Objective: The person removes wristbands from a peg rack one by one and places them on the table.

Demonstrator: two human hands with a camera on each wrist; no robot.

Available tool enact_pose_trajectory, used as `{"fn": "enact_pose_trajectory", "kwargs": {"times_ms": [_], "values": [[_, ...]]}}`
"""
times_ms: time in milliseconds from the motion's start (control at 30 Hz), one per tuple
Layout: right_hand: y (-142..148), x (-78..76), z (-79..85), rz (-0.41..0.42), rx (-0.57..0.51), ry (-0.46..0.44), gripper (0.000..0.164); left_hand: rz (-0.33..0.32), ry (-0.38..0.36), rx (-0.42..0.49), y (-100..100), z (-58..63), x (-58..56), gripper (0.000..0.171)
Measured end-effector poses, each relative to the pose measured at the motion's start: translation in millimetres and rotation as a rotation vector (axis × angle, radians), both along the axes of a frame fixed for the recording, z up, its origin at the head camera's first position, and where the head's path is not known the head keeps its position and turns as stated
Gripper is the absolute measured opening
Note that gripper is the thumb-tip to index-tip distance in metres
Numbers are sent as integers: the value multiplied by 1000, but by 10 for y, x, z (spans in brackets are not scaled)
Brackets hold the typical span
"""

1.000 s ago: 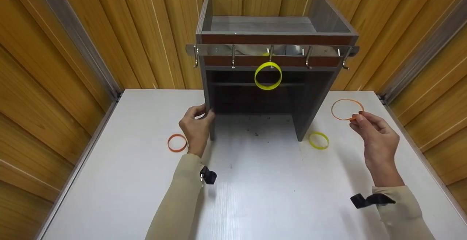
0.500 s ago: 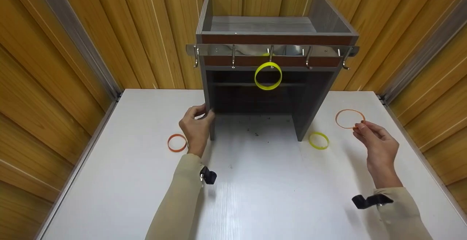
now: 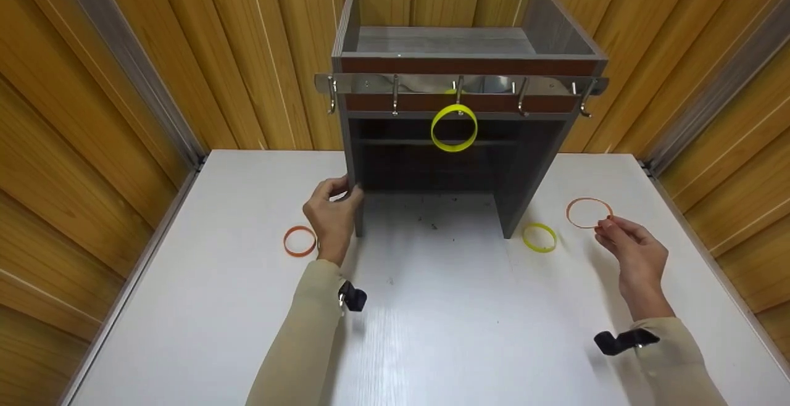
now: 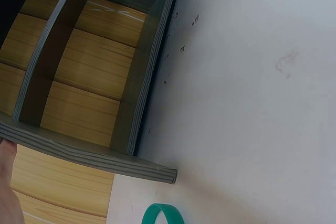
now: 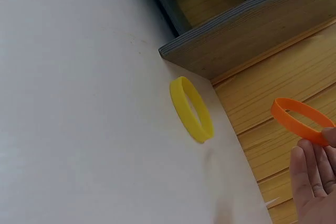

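Observation:
My left hand (image 3: 333, 211) grips the front edge of the left side panel of a small grey wooden shelf unit (image 3: 439, 58), thumb on the near side and fingers behind. My right hand (image 3: 639, 258) pinches an orange wristband (image 3: 568, 210) between thumb and fingers, held above the table to the right of the unit. In the right wrist view, the orange wristband (image 5: 294, 125) juts out from the fingertips. A yellow wristband (image 3: 540, 249) lies on the table left of that hand. Another yellow wristband (image 3: 453, 149) hangs from the middle hook of the metal hook rail (image 3: 426, 84).
Left of my left hand a red-orange wristband (image 3: 287, 249) lies on the white table (image 3: 432, 326). The left wrist view shows part of a green wristband (image 4: 152, 211) beside the unit's foot. Wood-patterned walls (image 3: 80, 147) enclose the table's back and sides.
My right hand has come down and slightly toward me with the orange wristband, still pinched. The left hand keeps its grip on the shelf unit; the other wristbands have not moved.

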State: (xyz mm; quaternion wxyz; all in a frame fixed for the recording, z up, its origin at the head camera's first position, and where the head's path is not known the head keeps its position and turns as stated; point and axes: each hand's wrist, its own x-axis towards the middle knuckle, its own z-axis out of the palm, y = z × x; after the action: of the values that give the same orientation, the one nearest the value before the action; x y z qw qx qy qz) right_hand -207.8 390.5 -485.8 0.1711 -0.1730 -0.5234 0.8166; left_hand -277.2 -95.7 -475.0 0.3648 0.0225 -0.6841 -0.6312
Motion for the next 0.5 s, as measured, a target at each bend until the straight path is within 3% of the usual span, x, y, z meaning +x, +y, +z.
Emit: {"fn": "enact_pose_trajectory", "kwargs": {"times_ms": [233, 500], "values": [[27, -12, -108, -19, 17, -49, 13, -5, 0, 10, -1, -10, 3, 18], [55, 18, -181, 13, 61, -157, 12, -9, 6, 10, 0, -12, 1, 17]]}}
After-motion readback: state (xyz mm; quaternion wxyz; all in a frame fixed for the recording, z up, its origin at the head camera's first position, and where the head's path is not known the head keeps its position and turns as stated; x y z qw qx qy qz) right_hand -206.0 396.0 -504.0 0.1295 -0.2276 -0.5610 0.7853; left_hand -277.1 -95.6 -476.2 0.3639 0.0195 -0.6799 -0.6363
